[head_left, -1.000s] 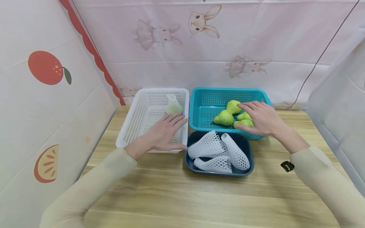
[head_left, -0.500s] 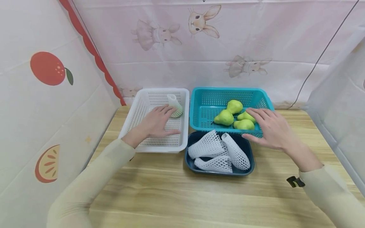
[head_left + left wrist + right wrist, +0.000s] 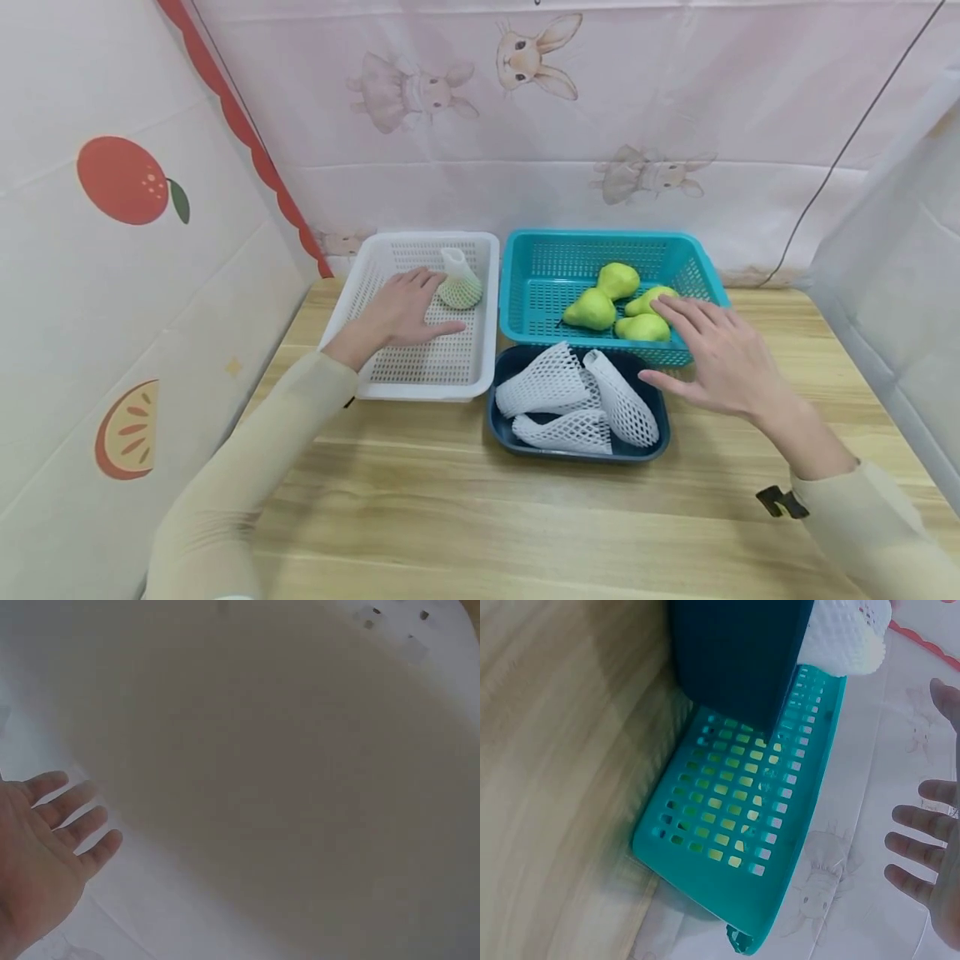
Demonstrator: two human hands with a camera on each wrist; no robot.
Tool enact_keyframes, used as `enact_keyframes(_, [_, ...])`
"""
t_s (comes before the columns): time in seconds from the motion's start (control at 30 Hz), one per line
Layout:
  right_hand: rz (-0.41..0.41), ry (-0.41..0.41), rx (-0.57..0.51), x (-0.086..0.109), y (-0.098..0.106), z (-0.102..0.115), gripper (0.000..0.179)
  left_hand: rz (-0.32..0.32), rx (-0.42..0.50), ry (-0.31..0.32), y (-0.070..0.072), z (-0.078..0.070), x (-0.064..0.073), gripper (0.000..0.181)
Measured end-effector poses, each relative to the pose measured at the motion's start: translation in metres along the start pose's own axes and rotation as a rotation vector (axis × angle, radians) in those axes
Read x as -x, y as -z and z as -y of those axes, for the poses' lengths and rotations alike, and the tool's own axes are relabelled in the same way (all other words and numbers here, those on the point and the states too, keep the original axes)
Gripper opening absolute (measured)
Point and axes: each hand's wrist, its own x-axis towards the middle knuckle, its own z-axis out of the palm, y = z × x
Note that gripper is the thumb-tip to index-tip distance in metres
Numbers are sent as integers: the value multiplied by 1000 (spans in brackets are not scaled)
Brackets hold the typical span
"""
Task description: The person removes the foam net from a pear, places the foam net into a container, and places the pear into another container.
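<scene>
My left hand (image 3: 405,308) hovers over the white basket (image 3: 423,390), fingers extended and thumb spread, holding nothing. To the right of its fingertips a green pear in a white foam net sleeve (image 3: 460,287) lies in that basket. My right hand (image 3: 727,358) is held over the front right corner of the teal basket (image 3: 600,237), its fingers extended and nothing in them. Inside the teal basket several green pears (image 3: 590,309) lie grouped towards the right. The left wrist view shows the basket wall close up and my spread fingers (image 3: 97,851).
In front of the two baskets stands a dark blue tray (image 3: 577,457) holding several white foam net sleeves (image 3: 621,400). All three containers sit on a wooden table (image 3: 480,525). Behind them hangs a pink cloth with rabbit prints (image 3: 528,58), and printed cloth also covers the left side.
My left hand has drawn back left from the netted pear, uncovering it. My right hand has moved right and towards me, away from the pears.
</scene>
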Motion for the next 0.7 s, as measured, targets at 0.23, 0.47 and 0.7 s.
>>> enact_keyframes(0.23, [-30,0,6,14,-4,10,105,14,-3,18,3,3,1,106])
enact_keyframes(0.47, [-15,-21,-2,28,-5,18,107,12,-11,9,12,2,-4,104])
enact_keyframes(0.7, [-46,-18,13,36,-6,22,111,36,-21,21,21,2,-17,105])
